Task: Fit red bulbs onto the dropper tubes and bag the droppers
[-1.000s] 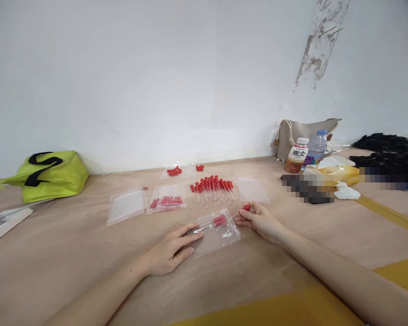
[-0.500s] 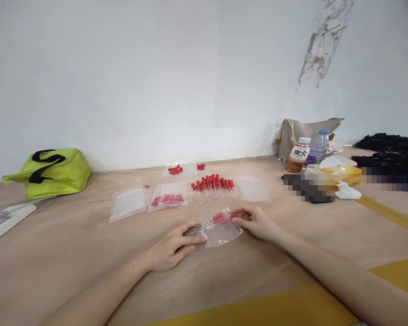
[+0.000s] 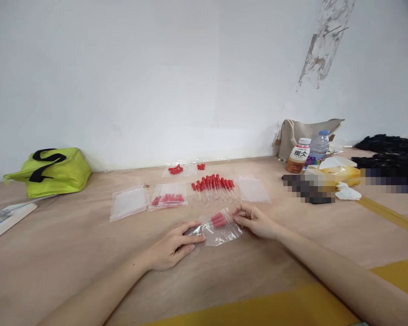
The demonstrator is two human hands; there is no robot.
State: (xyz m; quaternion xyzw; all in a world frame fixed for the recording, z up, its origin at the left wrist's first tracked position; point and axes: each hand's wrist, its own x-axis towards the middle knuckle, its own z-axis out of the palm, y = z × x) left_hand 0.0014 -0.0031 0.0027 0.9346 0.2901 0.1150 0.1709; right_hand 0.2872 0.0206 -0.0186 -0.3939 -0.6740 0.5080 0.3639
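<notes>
A clear zip bag (image 3: 221, 237) lies in front of me, its zip end turned to the right. Inside it are several droppers with red rubber bulbs (image 3: 219, 220); their stems are hard to make out. My left hand (image 3: 174, 244) grips the bag's left end between its fingers. At the bag's right mouth my right hand (image 3: 253, 220) is closed in a pinch on the edge. Behind the bag, loose red-bulbed droppers (image 3: 214, 186) lie in a fanned pile. A filled bag of droppers (image 3: 168, 195) rests to their left.
Flat zip bags lie at left (image 3: 129, 202) and right (image 3: 253, 189) of the pile. More red bulbs (image 3: 176, 169) lie near the wall. A yellow-green bag (image 3: 59, 172) stands left; a brown drink bottle (image 3: 298, 156), water bottle (image 3: 319, 145) and tissue pack (image 3: 343, 174) stand right.
The red bulb that was at my right fingertips by the bag's mouth is now inside with the others. Both hands have stayed nearly in place.
</notes>
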